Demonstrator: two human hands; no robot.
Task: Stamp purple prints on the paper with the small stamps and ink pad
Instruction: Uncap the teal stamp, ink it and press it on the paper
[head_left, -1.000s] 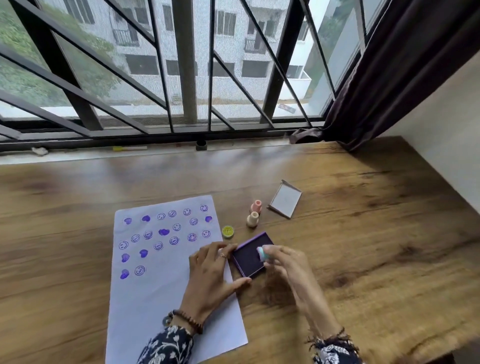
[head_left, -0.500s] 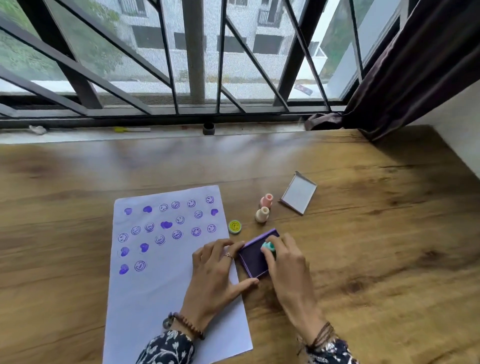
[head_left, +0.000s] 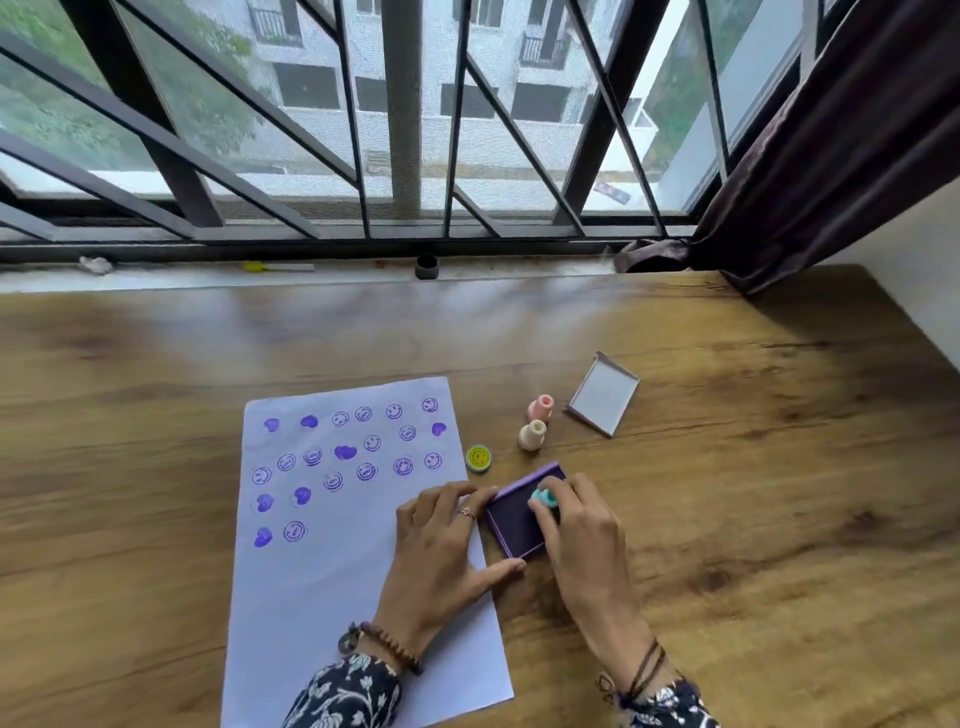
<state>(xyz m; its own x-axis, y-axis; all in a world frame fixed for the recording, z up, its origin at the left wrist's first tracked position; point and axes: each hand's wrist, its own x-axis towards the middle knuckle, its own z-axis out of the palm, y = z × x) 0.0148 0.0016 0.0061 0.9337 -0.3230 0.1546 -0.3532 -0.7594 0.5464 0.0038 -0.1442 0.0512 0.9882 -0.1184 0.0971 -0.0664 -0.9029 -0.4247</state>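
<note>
Stamp (head_left: 544, 499) face-down on ink pad (head_left: 519, 525), largely hidden under right hand (head_left: 582, 540)

1. You have one view: your head camera, wide-angle.
2. It looks forward and down, close over the table (head_left: 727, 467), with the window (head_left: 415, 130) beyond.

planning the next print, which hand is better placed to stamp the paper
Right: the right hand already pinches the teal stamp on the ink pad; the left hand braces the pad's edge.
</note>
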